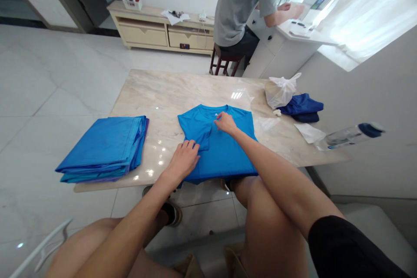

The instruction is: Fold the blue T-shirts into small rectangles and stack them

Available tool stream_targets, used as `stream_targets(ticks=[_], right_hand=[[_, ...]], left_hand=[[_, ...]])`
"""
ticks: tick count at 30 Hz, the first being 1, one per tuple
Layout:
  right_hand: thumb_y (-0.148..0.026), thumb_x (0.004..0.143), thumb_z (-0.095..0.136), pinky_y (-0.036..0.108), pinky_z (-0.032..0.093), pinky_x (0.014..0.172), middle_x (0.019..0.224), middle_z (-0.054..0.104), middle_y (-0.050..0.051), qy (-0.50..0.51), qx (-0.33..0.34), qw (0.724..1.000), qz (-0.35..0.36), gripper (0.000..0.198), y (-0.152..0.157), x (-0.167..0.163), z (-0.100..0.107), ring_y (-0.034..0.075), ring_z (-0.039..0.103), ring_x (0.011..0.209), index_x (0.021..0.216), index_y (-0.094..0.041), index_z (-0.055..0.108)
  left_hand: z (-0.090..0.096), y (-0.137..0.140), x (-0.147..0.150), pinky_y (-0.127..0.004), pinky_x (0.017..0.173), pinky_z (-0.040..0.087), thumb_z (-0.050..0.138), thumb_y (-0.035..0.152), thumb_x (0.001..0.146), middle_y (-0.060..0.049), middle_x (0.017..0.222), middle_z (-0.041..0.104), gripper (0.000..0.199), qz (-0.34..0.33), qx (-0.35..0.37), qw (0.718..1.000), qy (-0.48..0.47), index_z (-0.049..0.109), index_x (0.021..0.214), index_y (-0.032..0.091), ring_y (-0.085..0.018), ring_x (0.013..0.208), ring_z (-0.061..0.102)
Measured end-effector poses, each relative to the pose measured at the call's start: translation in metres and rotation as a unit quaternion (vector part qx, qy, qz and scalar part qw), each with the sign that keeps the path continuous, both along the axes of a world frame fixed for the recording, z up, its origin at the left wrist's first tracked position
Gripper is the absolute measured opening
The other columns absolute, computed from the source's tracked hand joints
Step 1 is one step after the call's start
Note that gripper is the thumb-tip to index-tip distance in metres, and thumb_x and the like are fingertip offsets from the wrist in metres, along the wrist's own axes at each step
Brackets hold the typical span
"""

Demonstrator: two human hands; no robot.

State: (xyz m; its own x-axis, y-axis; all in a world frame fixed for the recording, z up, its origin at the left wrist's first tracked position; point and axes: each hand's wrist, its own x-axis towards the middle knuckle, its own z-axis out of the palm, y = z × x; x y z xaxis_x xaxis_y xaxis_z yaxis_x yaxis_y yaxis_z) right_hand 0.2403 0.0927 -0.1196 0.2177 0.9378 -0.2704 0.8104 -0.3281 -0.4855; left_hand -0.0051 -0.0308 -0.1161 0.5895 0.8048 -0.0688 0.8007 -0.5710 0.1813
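Note:
A blue T-shirt (224,152) lies spread on the marble table, its collar toward the far side and its lower end at the near edge. The left side is folded inward, with the sleeve lying across the front. My left hand (185,158) rests palm down on the shirt's left edge, fingers slightly bent and apart. Over the chest just below the collar is my right hand (226,122), its fingers bent and thumb apart from the index finger; whether it touches the cloth is unclear. To the left sits a stack of folded blue shirts (102,145), with some purple cloth among them.
On the right of the marble table (156,91) are a white plastic bag (280,90), dark blue cloth (302,106), white paper (309,133) and a clear bottle (348,137). Beyond, a person in grey (241,4) sits on a stool beside a low cabinet (143,32).

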Motion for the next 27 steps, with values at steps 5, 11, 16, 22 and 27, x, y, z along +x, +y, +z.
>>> stream_targets(ticks=[5, 11, 16, 22, 27], right_hand=[[-0.022, 0.104, 0.061, 0.031, 0.056, 0.094, 0.129, 0.08, 0.018, -0.14, 0.027, 0.99, 0.01, 0.028, -0.019, 0.062, 0.012, 0.03, 0.075, 0.119, 0.126, -0.016, 0.076], [-0.027, 0.108, 0.064, 0.027, 0.051, 0.088, 0.122, 0.082, 0.015, -0.162, -0.037, 0.974, 0.151, 0.022, -0.05, 0.105, 0.016, 0.026, 0.076, 0.113, 0.119, -0.014, 0.078], [-0.035, 0.105, 0.076, 0.025, 0.049, 0.079, 0.116, 0.083, 0.01, -0.13, -0.107, 0.946, 0.276, 0.023, -0.067, 0.117, 0.02, 0.022, 0.076, 0.102, 0.119, -0.017, 0.078], [-0.03, 0.082, 0.098, 0.029, 0.051, 0.074, 0.117, 0.082, 0.01, -0.187, -0.177, 0.914, 0.312, 0.046, -0.067, 0.138, 0.01, 0.029, 0.077, 0.102, 0.123, -0.021, 0.08], [-0.019, 0.093, 0.085, 0.026, 0.05, 0.074, 0.108, 0.085, 0.009, -0.135, -0.147, 0.926, 0.32, 0.013, -0.069, 0.148, 0.004, 0.025, 0.078, 0.098, 0.106, -0.021, 0.085]], left_hand=[[-0.001, 0.016, 0.004, -0.047, 0.104, 0.05, 0.061, 0.028, 0.107, -0.017, 0.138, 0.069, 0.031, 0.037, 0.001, 0.999, -0.036, 0.07, 0.135, 0.021, -0.036, 0.129, 0.062], [-0.016, 0.054, 0.026, -0.044, 0.108, 0.053, 0.059, 0.027, 0.108, -0.015, 0.129, 0.072, 0.028, 0.114, -0.027, 0.986, -0.117, 0.073, 0.131, 0.022, -0.033, 0.125, 0.067], [-0.026, 0.093, 0.049, -0.041, 0.11, 0.054, 0.054, 0.021, 0.108, -0.015, 0.146, 0.064, 0.039, 0.175, -0.053, 0.97, -0.158, 0.067, 0.145, 0.021, -0.03, 0.128, 0.068], [-0.032, 0.124, 0.073, -0.039, 0.1, 0.056, 0.064, 0.029, 0.106, -0.013, 0.146, 0.06, 0.032, 0.223, -0.064, 0.965, -0.119, 0.071, 0.137, 0.024, -0.03, 0.118, 0.071], [-0.033, 0.142, 0.084, -0.039, 0.097, 0.056, 0.064, 0.029, 0.105, -0.012, 0.129, 0.068, 0.017, 0.232, -0.052, 0.966, -0.105, 0.078, 0.114, 0.024, -0.03, 0.111, 0.07]])
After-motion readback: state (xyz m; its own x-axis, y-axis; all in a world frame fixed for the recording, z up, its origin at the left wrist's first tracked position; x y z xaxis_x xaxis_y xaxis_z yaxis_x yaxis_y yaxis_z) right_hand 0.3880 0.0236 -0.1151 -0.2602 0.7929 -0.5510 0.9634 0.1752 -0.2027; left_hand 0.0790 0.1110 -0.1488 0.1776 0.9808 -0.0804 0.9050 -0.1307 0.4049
